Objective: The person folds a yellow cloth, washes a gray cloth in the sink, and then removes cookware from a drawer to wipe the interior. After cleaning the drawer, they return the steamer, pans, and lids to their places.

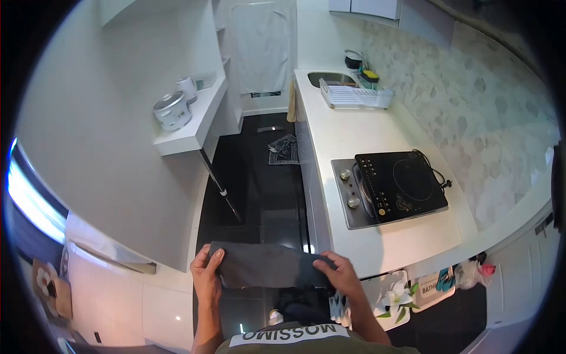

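The single view looks from the person's head, facing forward and steeply down over a black tiled floor point(259, 197). Nearest, at the bottom edge, is the lettered shirt point(289, 335); the left hand point(207, 272) and right hand point(341, 274) lie close beyond it. A white countertop point(330, 133) recedes along the right toward a far hanging white cloth point(262, 47). The wide lens curves straight edges and leaves dark corners.
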`<state>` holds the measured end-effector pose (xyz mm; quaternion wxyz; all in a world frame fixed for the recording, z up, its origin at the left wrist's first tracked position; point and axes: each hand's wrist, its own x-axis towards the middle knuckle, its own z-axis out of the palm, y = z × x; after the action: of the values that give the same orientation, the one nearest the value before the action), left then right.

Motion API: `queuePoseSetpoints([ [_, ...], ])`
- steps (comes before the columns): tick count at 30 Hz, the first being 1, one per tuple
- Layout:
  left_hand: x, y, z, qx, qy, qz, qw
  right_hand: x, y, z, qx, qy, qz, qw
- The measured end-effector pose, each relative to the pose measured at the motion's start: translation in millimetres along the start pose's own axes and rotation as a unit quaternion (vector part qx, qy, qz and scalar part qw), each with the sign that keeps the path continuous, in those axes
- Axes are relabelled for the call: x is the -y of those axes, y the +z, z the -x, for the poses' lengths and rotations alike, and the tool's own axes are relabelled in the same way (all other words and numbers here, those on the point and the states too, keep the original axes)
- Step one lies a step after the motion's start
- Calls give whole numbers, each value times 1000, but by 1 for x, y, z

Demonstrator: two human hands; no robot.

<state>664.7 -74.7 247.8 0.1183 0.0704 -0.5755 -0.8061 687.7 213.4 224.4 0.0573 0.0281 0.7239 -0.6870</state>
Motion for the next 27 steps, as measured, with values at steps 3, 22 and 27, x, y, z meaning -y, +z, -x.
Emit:
queuePoseSetpoints([
  [3,3,13,-66,19,88,-86,992,5,1,-41,-58,-1,7,998],
  [22,59,148,-477,165,-107,97,976,30,57,-535,32,-236,130,963],
  [27,93,201,-609,244,-127,94,957,-19,63,-678,20,-227,196,954],
])
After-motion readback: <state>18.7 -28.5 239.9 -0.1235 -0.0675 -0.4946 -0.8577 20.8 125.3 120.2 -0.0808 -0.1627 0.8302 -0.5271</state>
